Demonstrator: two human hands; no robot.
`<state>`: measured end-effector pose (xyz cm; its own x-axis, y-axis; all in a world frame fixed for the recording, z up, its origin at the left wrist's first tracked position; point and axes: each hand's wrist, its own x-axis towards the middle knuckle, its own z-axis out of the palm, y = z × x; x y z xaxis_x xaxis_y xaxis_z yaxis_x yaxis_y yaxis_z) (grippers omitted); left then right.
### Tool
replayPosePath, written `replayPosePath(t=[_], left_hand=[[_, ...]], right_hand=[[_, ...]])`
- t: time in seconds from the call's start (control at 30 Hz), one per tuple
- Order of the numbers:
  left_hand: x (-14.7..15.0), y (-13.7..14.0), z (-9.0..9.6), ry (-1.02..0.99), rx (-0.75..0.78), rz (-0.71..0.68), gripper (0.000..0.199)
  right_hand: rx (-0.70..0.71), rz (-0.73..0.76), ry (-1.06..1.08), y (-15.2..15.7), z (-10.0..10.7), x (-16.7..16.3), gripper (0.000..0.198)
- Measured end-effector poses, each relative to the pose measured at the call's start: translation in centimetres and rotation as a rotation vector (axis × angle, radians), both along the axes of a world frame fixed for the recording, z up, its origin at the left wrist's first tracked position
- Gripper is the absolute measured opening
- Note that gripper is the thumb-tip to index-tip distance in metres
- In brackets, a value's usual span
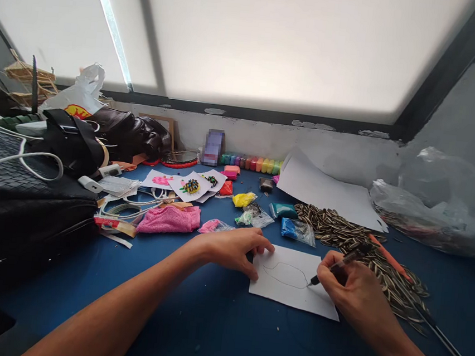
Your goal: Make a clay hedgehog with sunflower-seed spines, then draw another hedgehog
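Note:
A small sheet of white paper [279, 295] lies on the blue table in front of me. It bears a thin drawn outline, a long rounded shape with a point at its left end. My left hand [237, 249] rests on the sheet's left edge, thumb and fingers apart, pressing it down. Between the thumb and fingers of my right hand [356, 290] is a dark pen [340, 263], its tip touching the paper at the outline's right end. Beyond the sheet sit a blue clay packet [293, 230] and a heap of striped sunflower seeds [329, 223].
An orange stick [389, 257] and a thin metal rod [444, 335] lie at the right. Several clay packets, a pink cloth [169, 219] and decorated paper cards [190, 187] are farther back. A black bag [26, 230] with white cables fills the left; a clear plastic bag [449, 204] stands right.

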<state>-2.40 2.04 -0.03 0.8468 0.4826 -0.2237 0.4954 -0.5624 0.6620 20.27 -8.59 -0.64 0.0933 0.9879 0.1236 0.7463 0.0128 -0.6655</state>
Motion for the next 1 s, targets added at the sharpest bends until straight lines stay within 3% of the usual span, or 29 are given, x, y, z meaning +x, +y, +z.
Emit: replayPosePath(t=[0.3, 0.6, 0.83, 1.0], left_hand=[[0.1, 0.1, -0.4, -0.007, 0.012, 0.001, 0.062], [0.2, -0.3, -0.1, -0.002, 0.043, 0.014, 0.061], [0.3, -0.2, -0.4, -0.02, 0.057, 0.022, 0.061], [0.2, -0.3, -0.1, -0.009, 0.066, 0.001, 0.056]], right_hand=[[0.057, -0.011, -0.034, -0.5, 0.5, -0.9, 0.024], [0.022, 0.017, 0.11, -0.9, -0.4, -1.5, 0.035], [0.157, 0.1, 0.06, -1.0, -1.0, -2.2, 0.023], [0.197, 0.074, 0.064, -0.8, -1.4, -2.3, 0.027]])
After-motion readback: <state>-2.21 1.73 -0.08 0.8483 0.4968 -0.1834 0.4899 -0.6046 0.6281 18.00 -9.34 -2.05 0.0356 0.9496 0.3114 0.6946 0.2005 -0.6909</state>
